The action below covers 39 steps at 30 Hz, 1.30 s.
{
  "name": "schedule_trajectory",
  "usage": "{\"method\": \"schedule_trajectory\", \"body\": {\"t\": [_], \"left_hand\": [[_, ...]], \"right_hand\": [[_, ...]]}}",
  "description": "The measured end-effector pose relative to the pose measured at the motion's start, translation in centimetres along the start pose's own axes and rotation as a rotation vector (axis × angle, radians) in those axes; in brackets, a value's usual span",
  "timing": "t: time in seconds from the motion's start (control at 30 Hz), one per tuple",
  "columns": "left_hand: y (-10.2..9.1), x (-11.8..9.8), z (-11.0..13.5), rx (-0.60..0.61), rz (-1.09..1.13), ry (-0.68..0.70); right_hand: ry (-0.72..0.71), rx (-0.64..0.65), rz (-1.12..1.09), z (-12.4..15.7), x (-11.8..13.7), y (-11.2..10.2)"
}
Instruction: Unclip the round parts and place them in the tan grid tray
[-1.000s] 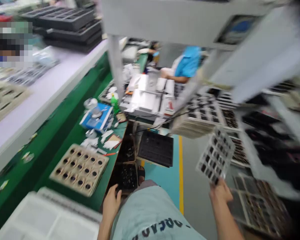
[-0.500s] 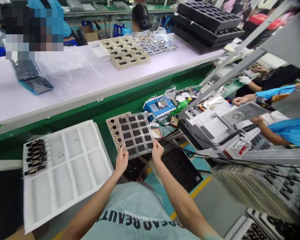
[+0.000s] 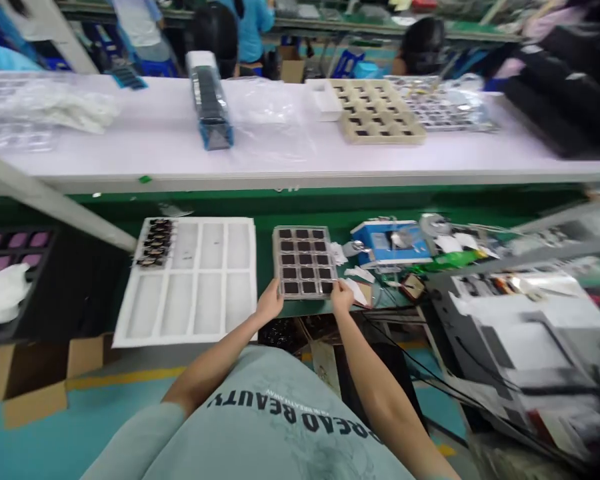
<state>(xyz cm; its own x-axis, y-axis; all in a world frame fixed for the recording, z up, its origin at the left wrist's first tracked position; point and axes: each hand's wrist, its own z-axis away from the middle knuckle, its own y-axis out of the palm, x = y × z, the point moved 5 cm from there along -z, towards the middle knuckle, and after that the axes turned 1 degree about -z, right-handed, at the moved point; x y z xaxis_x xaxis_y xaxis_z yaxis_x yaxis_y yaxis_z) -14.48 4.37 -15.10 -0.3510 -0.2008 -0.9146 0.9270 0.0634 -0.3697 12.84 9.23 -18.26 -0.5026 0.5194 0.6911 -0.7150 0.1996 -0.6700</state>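
Observation:
A clear plastic tray (image 3: 295,261) with rows of dark rectangular pieces lies squarely in front of me on the green bench. My left hand (image 3: 270,303) is closed on its near left corner. At the near right corner, the fingers of my right hand (image 3: 342,297) pinch the edge. Whatever lies beneath the tray is hidden by it. Just left of it is a large white compartment tray (image 3: 210,280), whose far left compartment holds a bunch of black and tan parts (image 3: 157,243).
A blue device (image 3: 393,241), paper scraps and a green bottle (image 3: 455,259) lie to the right. Behind runs a white shelf (image 3: 170,150) carrying a beige tray (image 3: 380,110). An open cardboard box (image 3: 35,403) and a slanted metal post (image 3: 65,200) are at left. Cables hang right.
My view has swung left. Both hands have brought the clear tray over the beige tray with round parts, which is now covered, and the clear tray sits straighter.

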Motion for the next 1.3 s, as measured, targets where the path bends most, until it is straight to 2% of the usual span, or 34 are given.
{"method": "schedule_trajectory", "body": {"t": [0.03,0.1,0.13,0.2,0.27,0.3,0.33,0.4,0.47,0.53,0.7,0.87,0.97,1.03,1.07,1.13,1.17,1.2,1.23,1.27,1.3], "left_hand": [[-1.9,0.3,0.6,-0.022,-0.014,0.018],[-7.9,1.0,1.4,-0.084,-0.134,0.027],[-11.9,1.4,1.6,-0.116,-0.243,0.031],[-21.1,2.4,1.8,-0.214,-0.545,-0.026],[-29.7,3.6,1.2,-0.266,-0.621,-0.075],[-33.2,4.2,0.6,-0.271,-0.641,-0.087],[-35.9,4.9,-0.3,-0.243,-0.673,-0.089],[-38.8,6.2,-2.3,-0.1,-0.778,-0.031],[-39.6,7.1,-4.0,0.043,-0.846,0.055],[-39.8,7.7,-5.4,0.126,-0.864,0.117],[-40.7,8.2,-7.5,0.186,-0.902,0.181],[-40.7,8.6,-10.0,0.244,-1.003,0.277],[-40.5,7.2,-10.8,0.226,-1.017,0.305],[-40.2,5.2,-10.5,0.191,-0.963,0.308],[-39.8,3.8,-10.0,0.136,-0.906,0.309],[-38.2,0.5,-8.5,-0.053,-0.725,0.302],[-36.7,-1.2,-7.3,-0.176,-0.609,0.284],[-34.4,-2.8,-6.1,-0.257,-0.475,0.257],[-31.2,-4.3,-4.9,-0.268,-0.335,0.22],[-27.3,-5.6,-3.8,-0.197,-0.2,0.157],[-22.8,-6.7,-2.7,-0.057,-0.038,0.07]], "right_hand": [[-0.001,0.006,0.015,0.1,-0.4,0.1],[-0.009,0.005,0.031,0.2,-1.4,0.4],[-0.024,-0.012,0.02,0.2,-2.0,0.5],[-0.063,-0.067,-0.019,0.1,-3.3,0.7],[-0.073,-0.109,-0.024,0.1,-4.3,0.7],[-0.064,-0.119,-0.005,0.2,-4.8,0.7],[-0.046,-0.13,0.019,0.3,-5.1,0.7],[-0.011,-0.159,0.052,0.8,-5.3,0.4],[0.027,-0.2,0.07,1.7,-5.2,-0.2],[0.067,-0.236,0.065,3.0,-5.0,-1.0],[0.141,-0.275,-0.001,6.7,-5.6,-2.6],[0.157,-0.241,-0.092,10.3,-6.9,-2.2],[0.131,-0.201,-0.152,12.5,-6.6,-1.3],[0.082,-0.178,-0.178,13.9,-5.4,-0.7],[0.049,-0.169,-0.188,14.6,-4.5,-0.4],[-0.035,-0.102,-0.225,15.7,-1.7,0.5],[-0.085,-0.035,-0.261,16.2,0.1,1.0],[-0.137,0.053,-0.313,16.6,2.0,1.6],[-0.191,0.161,-0.375,17.0,4.1,2.2],[-0.235,0.273,-0.443,17.3,6.1,2.7],[-0.263,0.376,-0.511,17.6,7.8,3.0]]}}
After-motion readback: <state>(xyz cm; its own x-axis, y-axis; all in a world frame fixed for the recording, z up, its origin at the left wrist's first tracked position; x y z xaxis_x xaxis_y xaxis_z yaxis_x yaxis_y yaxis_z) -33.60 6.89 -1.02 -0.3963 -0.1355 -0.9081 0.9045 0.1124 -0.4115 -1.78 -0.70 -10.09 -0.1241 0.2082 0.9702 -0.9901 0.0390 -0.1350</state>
